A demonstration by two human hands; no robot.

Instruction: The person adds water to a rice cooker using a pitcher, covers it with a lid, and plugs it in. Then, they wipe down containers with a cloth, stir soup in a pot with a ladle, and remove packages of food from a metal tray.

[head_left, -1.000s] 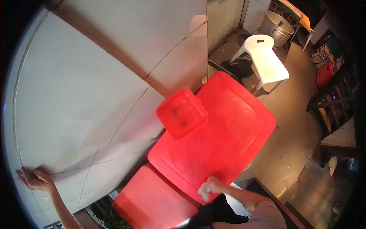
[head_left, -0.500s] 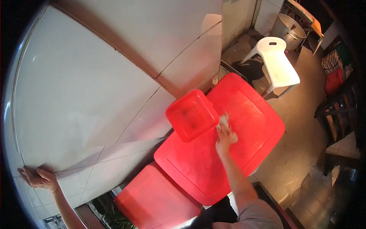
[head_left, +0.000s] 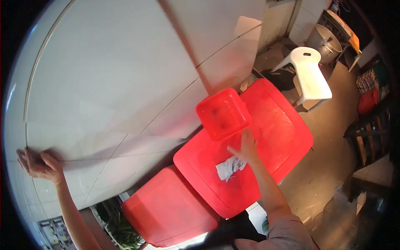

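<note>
My left hand point(head_left: 43, 166) rests against the white tiled wall point(head_left: 112, 83) with its fingers apart, holding nothing. Over the red table-like surface point(head_left: 275, 125), my right hand point(head_left: 246, 149) is open, thumb spread out. Its fingers reach close to the near edge of a red square tub point(head_left: 223, 114); I cannot tell whether they touch it. The tub stands at the wall side of the surface, with dark specks on its bottom. Just below my right hand lies a crumpled grey-white cloth point(head_left: 230, 167).
A second red surface point(head_left: 171, 208) adjoins the first at the lower left, with green leaves point(head_left: 118, 227) beside it. Beyond stand a white plastic stool point(head_left: 310, 79) and a large metal pot point(head_left: 324, 43). Dark wooden furniture point(head_left: 368, 137) is at the right.
My right hand has let go of the cloth, which now lies lower left on the red surface. My left hand stays on the wall. The view has shifted slightly.
</note>
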